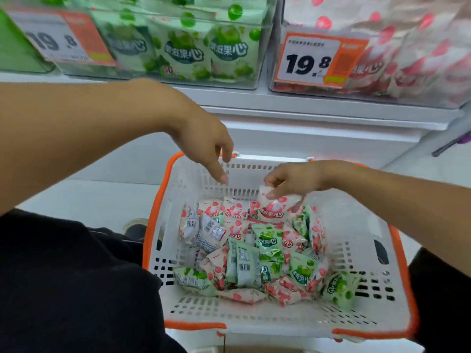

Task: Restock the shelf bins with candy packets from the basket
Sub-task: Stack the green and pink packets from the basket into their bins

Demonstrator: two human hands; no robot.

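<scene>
A white plastic basket with an orange rim (397,250) sits below me, holding several red and green candy packets (254,253). My right hand (293,178) pinches a red strawberry packet (274,208) at the basket's far side, lifting its top corner. My left hand (206,146) hangs over the basket's far left corner with fingers pointing down, holding nothing. On the shelf above stand a clear bin of green packets (193,47) on the left and a clear bin of red packets (407,62) on the right.
Orange price tags reading 19.8 hang on the green bin (63,39) and on the red bin (313,61). A white shelf ledge (305,115) runs between bins and basket. My dark-clothed legs flank the basket, with a shoe (135,229) on the floor at left.
</scene>
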